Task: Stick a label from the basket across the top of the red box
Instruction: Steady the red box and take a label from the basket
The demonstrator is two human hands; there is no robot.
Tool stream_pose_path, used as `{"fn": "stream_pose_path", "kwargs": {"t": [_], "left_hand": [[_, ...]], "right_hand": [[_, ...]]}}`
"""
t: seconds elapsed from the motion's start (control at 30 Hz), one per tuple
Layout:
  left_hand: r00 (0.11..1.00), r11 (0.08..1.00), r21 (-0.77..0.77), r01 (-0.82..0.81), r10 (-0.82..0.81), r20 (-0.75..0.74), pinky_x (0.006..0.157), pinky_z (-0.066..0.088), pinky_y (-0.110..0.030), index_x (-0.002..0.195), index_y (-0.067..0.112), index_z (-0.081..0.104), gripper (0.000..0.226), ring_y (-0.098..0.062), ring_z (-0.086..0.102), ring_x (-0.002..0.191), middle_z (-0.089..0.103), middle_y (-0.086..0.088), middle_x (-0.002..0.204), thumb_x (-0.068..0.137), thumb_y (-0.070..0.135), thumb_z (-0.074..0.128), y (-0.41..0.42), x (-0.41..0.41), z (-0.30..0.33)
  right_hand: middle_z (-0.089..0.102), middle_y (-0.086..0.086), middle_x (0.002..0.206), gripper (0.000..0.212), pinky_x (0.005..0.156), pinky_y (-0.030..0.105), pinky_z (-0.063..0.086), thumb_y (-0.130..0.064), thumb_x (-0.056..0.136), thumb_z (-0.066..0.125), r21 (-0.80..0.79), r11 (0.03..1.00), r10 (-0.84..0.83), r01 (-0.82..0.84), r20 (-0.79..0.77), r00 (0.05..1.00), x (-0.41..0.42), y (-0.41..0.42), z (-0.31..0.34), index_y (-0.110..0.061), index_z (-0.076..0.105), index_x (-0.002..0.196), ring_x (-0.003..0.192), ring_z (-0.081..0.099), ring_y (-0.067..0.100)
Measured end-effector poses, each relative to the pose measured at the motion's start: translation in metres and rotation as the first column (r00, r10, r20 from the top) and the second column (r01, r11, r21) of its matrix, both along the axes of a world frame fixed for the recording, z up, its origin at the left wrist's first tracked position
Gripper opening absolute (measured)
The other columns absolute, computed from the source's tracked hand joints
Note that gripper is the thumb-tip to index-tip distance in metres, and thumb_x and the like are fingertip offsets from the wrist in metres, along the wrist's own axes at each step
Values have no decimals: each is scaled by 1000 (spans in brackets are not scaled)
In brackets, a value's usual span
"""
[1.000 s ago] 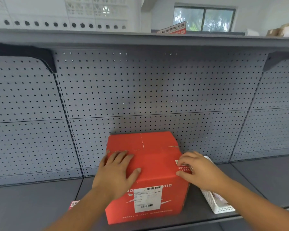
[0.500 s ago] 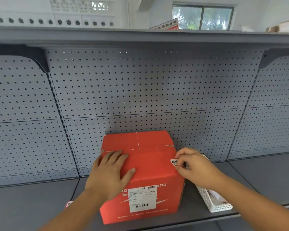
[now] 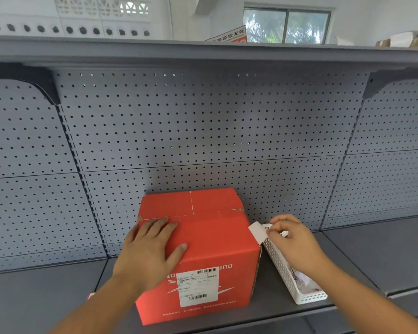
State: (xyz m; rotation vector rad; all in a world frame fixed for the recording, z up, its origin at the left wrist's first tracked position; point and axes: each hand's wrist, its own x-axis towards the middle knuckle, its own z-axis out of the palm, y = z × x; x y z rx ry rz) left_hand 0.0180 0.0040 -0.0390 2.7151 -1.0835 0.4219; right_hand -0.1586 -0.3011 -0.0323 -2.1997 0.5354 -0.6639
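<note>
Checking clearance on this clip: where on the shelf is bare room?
Bare shelf left of the red box, and right of the white basket to the edge. Crowded: box and basket nearly touch, with the right hand and its label above.

bare shelf [image 3: 46, 292] left, basket [image 3: 290, 278] crowding red box [image 3: 203, 237] right

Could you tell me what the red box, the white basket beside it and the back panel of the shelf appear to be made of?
The red box looks like matte printed cardboard: folded flaps, a top seam and frayed edges show. The white basket seems to be moulded plastic, given its even mesh wall and slight sheen. The back panel is probably grey painted sheet metal, with regular punched holes.
</note>
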Motion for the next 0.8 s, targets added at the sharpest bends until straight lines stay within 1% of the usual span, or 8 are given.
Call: {"fn": "stream_pose_path", "kwargs": {"t": [0.1, 0.23, 0.27, 0.43, 0.53, 0.67, 0.73, 0.8], "left_hand": [[1000, 1000, 4, -4, 4, -3, 124, 15, -47, 150, 39, 36, 72, -15, 24, 150, 37, 13, 160, 92, 78, 18, 1, 0, 1], [1000, 1000, 2, -5, 5, -6, 123, 17, -48, 150, 39, 37, 72, -15, 26, 149, 38, 12, 159, 92, 78, 19, 0, -1, 2], [1000, 1000, 6, -6, 6, -7, 123, 18, -48, 150, 39, 37, 72, -15, 26, 149, 38, 12, 159, 92, 78, 19, 0, -1, 2], [1000, 1000, 8, -2, 2, -7, 123, 17, -48, 150, 39, 37, 72, -16, 26, 149, 38, 12, 160, 92, 78, 19, 1, -2, 2], [1000, 1000, 7, -3, 3, -11, 124, 16, -47, 150, 39, 36, 72, -16, 24, 149, 37, 12, 160, 92, 78, 19, 1, -2, 3], [1000, 1000, 9, -8, 8, -11, 124, 16, -48, 150, 39, 36, 73, -16, 24, 149, 37, 12, 160, 92, 78, 20, 2, -2, 3], [1000, 1000, 6, -11, 11, -11, 124, 16, -48, 150, 38, 38, 73, -16, 26, 149, 38, 11, 160, 92, 78, 20, 1, -2, 4], [1000, 1000, 3, -10, 10, -22, 123, 17, -49, 150, 37, 39, 73, -17, 27, 149, 39, 11, 159, 92, 78, 22, 0, -3, 4]], "right_hand": [[62, -7, 108, 27, 74, 15, 39, -8, 89, 69, 63, 996, -62, 58, 61, 996, -4, -1, -5, -12, 69, 63, 89, 58, -8], [62, -7, 109, 30, 78, 39, 52, -10, 90, 69, 153, 983, -108, 97, 67, 992, -11, -7, -9, -11, 69, 61, 86, 60, -1], [63, -7, 109, 31, 79, 40, 52, -10, 90, 69, 156, 982, -115, 104, 68, 991, -13, -8, -10, -13, 68, 59, 88, 60, -2], [63, -2, 109, 30, 79, 21, 41, -5, 89, 68, 144, 979, -153, 143, 55, 987, -17, -14, -15, -6, 66, 59, 93, 57, -12], [63, -3, 109, 30, 80, 27, 41, -6, 88, 69, 147, 975, -170, 165, 20, 985, -18, -20, -21, -5, 67, 59, 95, 60, -3], [66, -1, 106, 31, 79, 25, 41, -6, 88, 68, 163, 967, -199, 198, -12, 980, -25, -28, -28, -1, 65, 58, 97, 61, 2], [68, 3, 98, 28, 79, 33, 42, -5, 88, 66, 175, 960, -222, 220, -7, 975, -29, -32, -27, 5, 63, 62, 98, 62, 13], [68, 17, 84, 28, 71, 40, 47, -7, 88, 63, 194, 955, -228, 223, 5, 974, -31, -32, -22, 8, 59, 64, 80, 64, 21]]}}
